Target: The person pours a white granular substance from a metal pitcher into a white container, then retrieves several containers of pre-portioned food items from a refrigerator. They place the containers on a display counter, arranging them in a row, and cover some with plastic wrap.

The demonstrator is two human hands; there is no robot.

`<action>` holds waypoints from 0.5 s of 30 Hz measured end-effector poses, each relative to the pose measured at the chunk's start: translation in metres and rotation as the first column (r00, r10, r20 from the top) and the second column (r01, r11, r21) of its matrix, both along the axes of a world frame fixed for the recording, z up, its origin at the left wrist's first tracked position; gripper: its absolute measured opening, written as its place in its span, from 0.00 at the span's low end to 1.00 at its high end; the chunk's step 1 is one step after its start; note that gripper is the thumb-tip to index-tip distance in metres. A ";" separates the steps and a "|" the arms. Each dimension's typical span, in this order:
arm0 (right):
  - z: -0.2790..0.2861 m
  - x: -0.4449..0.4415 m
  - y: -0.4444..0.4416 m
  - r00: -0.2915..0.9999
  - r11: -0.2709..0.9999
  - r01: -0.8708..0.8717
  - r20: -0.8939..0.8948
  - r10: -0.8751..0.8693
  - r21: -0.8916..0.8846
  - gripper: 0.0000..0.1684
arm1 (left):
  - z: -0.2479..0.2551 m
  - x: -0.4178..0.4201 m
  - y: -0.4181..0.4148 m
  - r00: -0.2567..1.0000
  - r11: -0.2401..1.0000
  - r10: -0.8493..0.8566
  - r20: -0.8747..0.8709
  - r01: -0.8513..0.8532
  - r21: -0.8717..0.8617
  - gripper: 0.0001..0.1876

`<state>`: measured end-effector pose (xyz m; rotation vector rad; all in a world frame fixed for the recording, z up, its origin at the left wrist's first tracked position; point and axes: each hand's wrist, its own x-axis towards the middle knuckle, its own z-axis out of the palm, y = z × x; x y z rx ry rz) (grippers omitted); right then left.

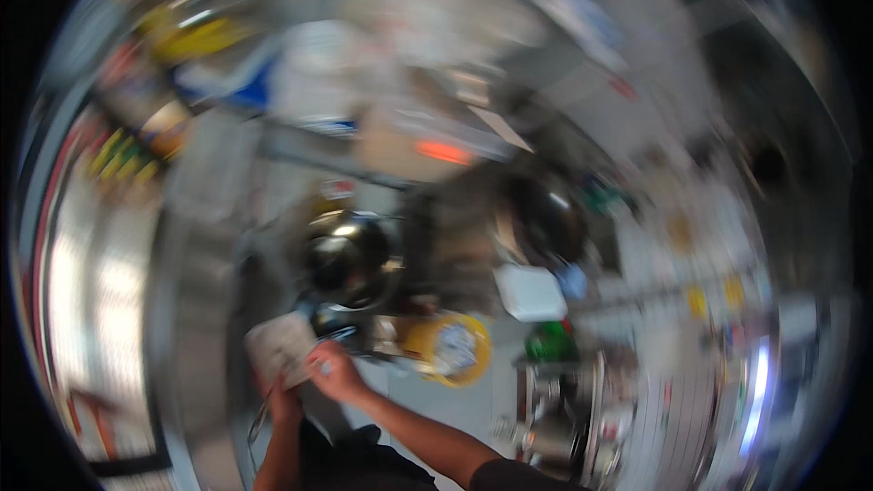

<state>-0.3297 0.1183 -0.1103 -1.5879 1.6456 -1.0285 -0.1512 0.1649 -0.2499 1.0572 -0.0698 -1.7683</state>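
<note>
Motion blur softens the whole view. My left hand point(283, 399) holds the lower edge of a pale, squarish flat thing point(279, 348); whether it is a tray, a board or a cloth is not clear. A thin metal loop point(256, 424) sticks out beside that wrist. At the right edge of the pale thing is my right hand point(333, 372), its fingers curled. A small whitish spot shows at those fingers, too blurred to name. Just beyond both hands stands a shiny round metal bowl or pot point(349, 259).
A yellow round tub point(483, 351) with pale contents stands right of my hands. Farther right are a white tray point(530, 293) and a green object point(550, 341). A dark rounded pan-like thing point(545, 218) lies beyond. Blurred bags and containers fill the far side.
</note>
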 end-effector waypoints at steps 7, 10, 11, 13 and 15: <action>0.040 -0.087 0.228 0.912 0.879 0.377 0.051 -0.408 0.291 0.24 | 0.133 -0.063 0.086 0.858 0.870 -0.388 0.338 0.462 -0.175 0.32; 0.053 -0.155 0.349 0.872 0.852 0.455 0.061 -0.485 0.260 0.31 | 0.165 -0.133 0.148 0.676 0.691 -0.635 0.373 0.714 -0.117 0.31; 0.067 -0.175 0.377 0.846 0.831 0.468 0.120 -0.519 0.300 0.33 | 0.166 -0.149 0.157 0.583 0.608 -0.720 0.377 0.792 -0.063 0.30; 0.073 -0.223 0.470 0.868 0.823 0.453 0.040 -0.494 0.343 0.34 | 0.170 -0.186 0.204 0.393 0.431 -0.858 0.330 0.901 0.048 0.29; 0.105 -0.262 0.545 0.858 0.807 0.468 0.033 -0.512 0.360 0.35 | 0.163 -0.216 0.235 0.191 0.231 -0.956 0.221 0.958 0.170 0.28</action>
